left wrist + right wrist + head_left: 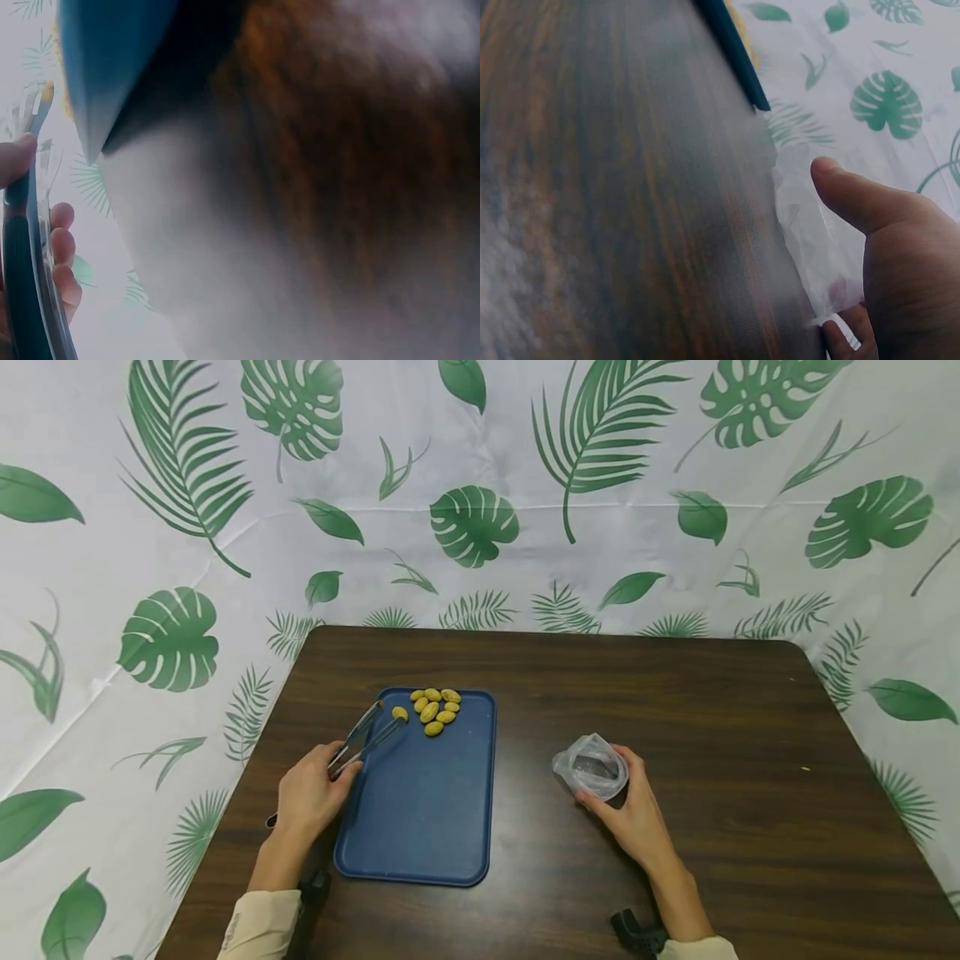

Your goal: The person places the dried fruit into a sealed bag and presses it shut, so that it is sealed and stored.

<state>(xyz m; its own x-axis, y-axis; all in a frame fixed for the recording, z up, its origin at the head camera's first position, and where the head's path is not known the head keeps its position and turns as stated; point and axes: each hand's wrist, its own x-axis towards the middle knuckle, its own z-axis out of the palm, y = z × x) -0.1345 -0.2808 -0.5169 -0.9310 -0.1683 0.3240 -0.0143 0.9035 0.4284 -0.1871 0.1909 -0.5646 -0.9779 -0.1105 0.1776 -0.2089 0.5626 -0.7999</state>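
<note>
Here, left grip [311,789]: held tongs [365,747], parted beside a yellow piece [400,712], blue tray's [420,810] far left; gentle squeezing seemed best.
Right grip [637,818]: held translucent plastic [576,767].

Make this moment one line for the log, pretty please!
left hand: holds tongs, jaws apart | right hand: holds translucent plastic bag | blue tray: yellow oval pieces toward far end
</note>
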